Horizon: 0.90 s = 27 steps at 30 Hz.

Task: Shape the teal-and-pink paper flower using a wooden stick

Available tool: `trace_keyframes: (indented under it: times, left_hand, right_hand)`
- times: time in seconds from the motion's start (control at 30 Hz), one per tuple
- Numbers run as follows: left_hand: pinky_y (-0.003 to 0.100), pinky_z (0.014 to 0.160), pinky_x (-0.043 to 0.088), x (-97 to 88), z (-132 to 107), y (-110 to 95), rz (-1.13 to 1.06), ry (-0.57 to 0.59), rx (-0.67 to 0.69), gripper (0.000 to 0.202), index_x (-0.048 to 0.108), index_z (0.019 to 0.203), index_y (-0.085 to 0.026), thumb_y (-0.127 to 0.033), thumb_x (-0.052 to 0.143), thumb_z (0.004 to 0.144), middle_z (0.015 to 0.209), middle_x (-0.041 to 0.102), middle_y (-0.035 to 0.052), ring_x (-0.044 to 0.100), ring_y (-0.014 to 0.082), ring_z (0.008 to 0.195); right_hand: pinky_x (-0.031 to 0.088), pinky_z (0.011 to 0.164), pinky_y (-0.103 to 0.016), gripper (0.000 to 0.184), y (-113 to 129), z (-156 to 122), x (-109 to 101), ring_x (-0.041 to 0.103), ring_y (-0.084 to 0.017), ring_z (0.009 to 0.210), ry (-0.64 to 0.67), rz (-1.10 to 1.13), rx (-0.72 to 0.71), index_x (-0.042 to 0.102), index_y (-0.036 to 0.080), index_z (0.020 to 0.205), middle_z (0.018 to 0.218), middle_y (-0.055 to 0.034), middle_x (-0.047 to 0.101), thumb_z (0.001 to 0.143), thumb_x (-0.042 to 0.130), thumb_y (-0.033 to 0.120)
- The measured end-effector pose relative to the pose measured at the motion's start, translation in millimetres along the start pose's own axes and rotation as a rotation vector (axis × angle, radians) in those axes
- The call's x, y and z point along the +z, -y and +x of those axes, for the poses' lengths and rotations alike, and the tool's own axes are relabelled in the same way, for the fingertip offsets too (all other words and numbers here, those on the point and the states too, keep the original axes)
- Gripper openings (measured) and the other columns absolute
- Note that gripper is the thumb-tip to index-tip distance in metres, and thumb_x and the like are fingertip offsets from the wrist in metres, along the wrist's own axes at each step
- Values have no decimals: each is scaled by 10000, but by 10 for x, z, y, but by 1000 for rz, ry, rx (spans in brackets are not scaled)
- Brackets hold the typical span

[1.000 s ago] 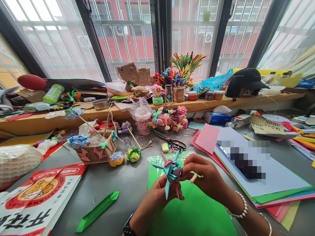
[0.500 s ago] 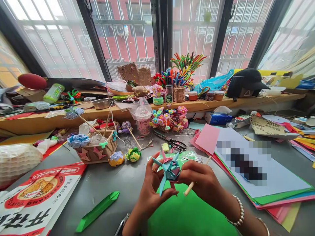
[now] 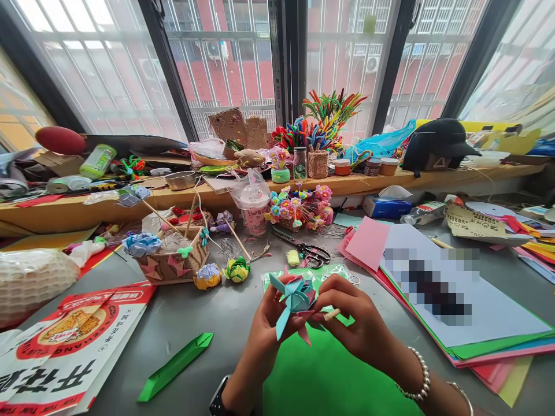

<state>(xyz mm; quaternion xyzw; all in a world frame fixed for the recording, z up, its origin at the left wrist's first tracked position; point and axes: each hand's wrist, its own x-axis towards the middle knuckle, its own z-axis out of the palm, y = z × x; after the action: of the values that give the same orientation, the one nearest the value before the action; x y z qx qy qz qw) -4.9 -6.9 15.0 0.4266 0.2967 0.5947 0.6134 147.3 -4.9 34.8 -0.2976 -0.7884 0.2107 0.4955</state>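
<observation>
Over the green sheet (image 3: 329, 370), the left hand (image 3: 262, 332) grips the blue-and-pink folded-paper flower (image 3: 295, 297) between thumb and fingers; the right hand (image 3: 355, 315) pinches its other side, a pale stick (image 3: 332, 315) held in those closed fingers. Beyond lie scissors (image 3: 315, 255); farther back, a black cap (image 3: 437, 140) sits on the ledge (image 3: 373, 185).

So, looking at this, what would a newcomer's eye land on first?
Probably the blue-and-pink folded paper flower, held near the middle by the left fingers, while a pale stick juts from the right fingers beside it. Next, perhaps, the bright green sheet below on the grey table, then the multicoloured fuzzy stems on the wooden ledge behind.
</observation>
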Motion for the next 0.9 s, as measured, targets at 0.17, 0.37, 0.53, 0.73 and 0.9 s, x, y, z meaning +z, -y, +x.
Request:
trace_keyframes:
  times: [0.17, 0.37, 0.53, 0.73, 0.9]
  left_hand:
    - [149, 413, 440, 5, 13, 2, 21, -7, -8, 470, 583, 977, -239, -248, 779, 550, 859, 577, 8, 549, 108, 601]
    - [209, 498, 493, 10, 11, 47, 40, 22, -93, 630, 452, 1105, -248, -228, 768, 559, 1026, 533, 40, 599, 158, 725]
    - [275, 615, 515, -43, 59, 187, 139, -192, -136, 596, 423, 1015, -195, -316, 771, 547, 991, 489, 42, 615, 151, 732]
    - [222, 523, 451, -134, 20, 219, 739, -189, 343, 330, 463, 811, -198, -316, 719, 640, 679, 492, -49, 509, 85, 536]
    - [210, 587, 496, -141, -10, 214, 1115, -6, 824, 160, 581, 919, -192, -137, 593, 770, 744, 598, 9, 577, 110, 630]
  right_hand:
    - [458, 583, -234, 115, 2, -2, -4, 548, -136, 680, -3, -2, 40, 617, 176, 797, 760, -29, 538, 808, 579, 284]
    - [442, 585, -232, 105, -66, -11, 44, 559, -133, 658, -11, -60, 90, 597, 185, 759, 743, -21, 550, 827, 517, 185]
    - [430, 596, -252, 107, -156, -35, 63, 556, -149, 666, -38, -206, 113, 594, 178, 791, 762, -32, 553, 838, 500, 195]
    - [382, 558, -246, 133, -173, -18, 27, 520, -144, 627, -96, -284, 286, 576, 171, 710, 699, -12, 525, 822, 539, 231]
    - [366, 563, -237, 147, -87, -1, 45, 503, -130, 611, -64, -230, 302, 563, 178, 674, 665, 7, 511, 816, 544, 212]
